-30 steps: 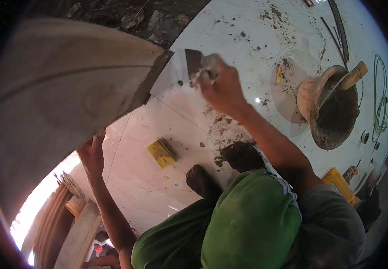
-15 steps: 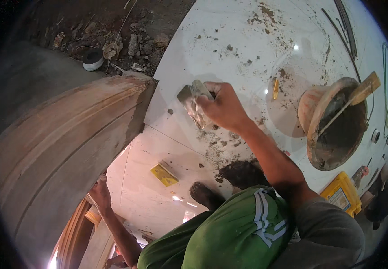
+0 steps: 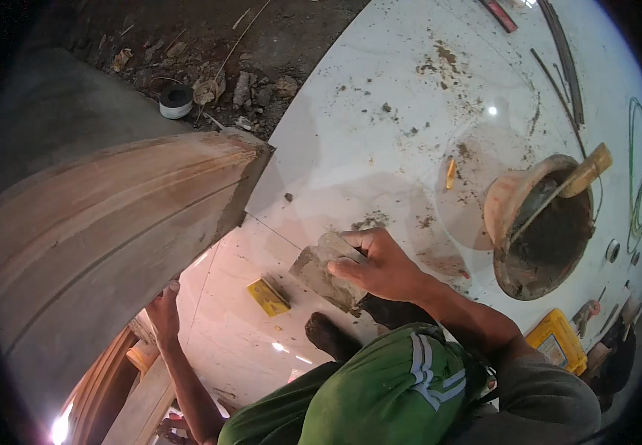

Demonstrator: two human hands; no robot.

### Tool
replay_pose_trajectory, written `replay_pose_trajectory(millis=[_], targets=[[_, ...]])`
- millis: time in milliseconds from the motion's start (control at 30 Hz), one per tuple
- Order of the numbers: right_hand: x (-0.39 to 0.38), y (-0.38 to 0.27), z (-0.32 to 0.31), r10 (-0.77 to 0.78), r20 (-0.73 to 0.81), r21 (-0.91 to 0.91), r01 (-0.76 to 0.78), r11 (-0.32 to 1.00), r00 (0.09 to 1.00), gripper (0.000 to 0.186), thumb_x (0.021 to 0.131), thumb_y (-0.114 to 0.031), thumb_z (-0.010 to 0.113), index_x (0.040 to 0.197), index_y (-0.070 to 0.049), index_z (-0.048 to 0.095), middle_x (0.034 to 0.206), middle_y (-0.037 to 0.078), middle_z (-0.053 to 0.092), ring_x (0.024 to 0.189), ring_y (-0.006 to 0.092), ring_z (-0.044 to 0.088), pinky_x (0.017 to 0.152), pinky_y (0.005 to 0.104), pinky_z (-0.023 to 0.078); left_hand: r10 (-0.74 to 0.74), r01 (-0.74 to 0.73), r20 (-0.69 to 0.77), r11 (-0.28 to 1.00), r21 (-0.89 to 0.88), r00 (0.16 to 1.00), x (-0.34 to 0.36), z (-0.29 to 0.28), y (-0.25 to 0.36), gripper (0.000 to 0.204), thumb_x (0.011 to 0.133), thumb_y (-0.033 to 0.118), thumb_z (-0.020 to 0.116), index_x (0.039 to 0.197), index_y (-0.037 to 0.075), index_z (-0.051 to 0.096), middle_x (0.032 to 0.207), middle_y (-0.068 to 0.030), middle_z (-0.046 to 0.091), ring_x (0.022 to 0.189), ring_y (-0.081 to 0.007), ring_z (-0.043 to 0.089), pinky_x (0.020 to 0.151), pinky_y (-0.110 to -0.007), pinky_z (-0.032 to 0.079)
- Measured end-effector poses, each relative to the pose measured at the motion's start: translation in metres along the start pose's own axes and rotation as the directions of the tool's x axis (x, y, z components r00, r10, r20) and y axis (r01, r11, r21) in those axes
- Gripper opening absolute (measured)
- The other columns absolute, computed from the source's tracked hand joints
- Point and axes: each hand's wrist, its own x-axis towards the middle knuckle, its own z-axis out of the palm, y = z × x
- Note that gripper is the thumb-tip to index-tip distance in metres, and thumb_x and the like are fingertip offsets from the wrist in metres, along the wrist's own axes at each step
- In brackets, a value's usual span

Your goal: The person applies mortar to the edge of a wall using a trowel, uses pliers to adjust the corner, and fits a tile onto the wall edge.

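My right hand (image 3: 380, 263) is closed round the handle of a flat plastering trowel (image 3: 312, 273). Its rectangular blade is smeared with grey mortar and hangs just above my dark shoes (image 3: 331, 336). At the left, my left hand (image 3: 164, 310) reaches up to the lower edge of a long plastered moulding (image 3: 180, 204). The fingers look curled against that edge, partly out of sight. On the tiles between my hands lies a small yellow block-like piece (image 3: 267, 297).
A mortar bowl (image 3: 510, 211) with a wooden-handled tool (image 3: 588, 170) across it stands tilted at the right. Near it are a yellow container (image 3: 558, 341), metal bars (image 3: 562, 67) and a green hose (image 3: 639, 178). Mortar crumbs litter the white tiles (image 3: 351, 148). Rubble (image 3: 254, 93) lies far left.
My right hand has brought the trowel down toward my feet, over the scattered mortar there. Loose mortar near my shoes has lessened. The left hand stays at the moulding's edge.
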Motion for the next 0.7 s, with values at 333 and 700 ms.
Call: replay_pose_trajectory(millis=[333,700], targets=[[-0.162,-0.112,-0.126,-0.365,-0.428,-0.347,0.223,0.911,0.827,0.023,0.095,-0.015,0.074,0.112,0.000,0.073,0.093,-0.001,0.071,0.080,0.0076,0.064,0.071,0.0259,0.052,0.102,-0.091,0.071,0.985,-0.149,0.992,0.025,0.024,0.015,0.059,0.097,0.017,0.069,0.142,-0.015,0.048,0.140,-0.0256,0.056,0.129,-0.0337,0.059,0.116,-0.046,0.046],[-0.211,-0.088,-0.217,0.202,-0.279,-0.951,-0.299,0.073,0.939,0.015,0.081,-0.008,0.062,0.089,0.003,0.066,0.083,0.021,0.068,0.076,0.0413,0.064,0.071,0.0466,0.049,0.157,-0.145,0.091,0.981,-0.132,0.983,0.022,0.046,0.050,0.065,0.101,0.030,0.068,0.143,-0.015,0.047,0.143,-0.0279,0.055,0.133,-0.0349,0.057,0.117,-0.047,0.045]])
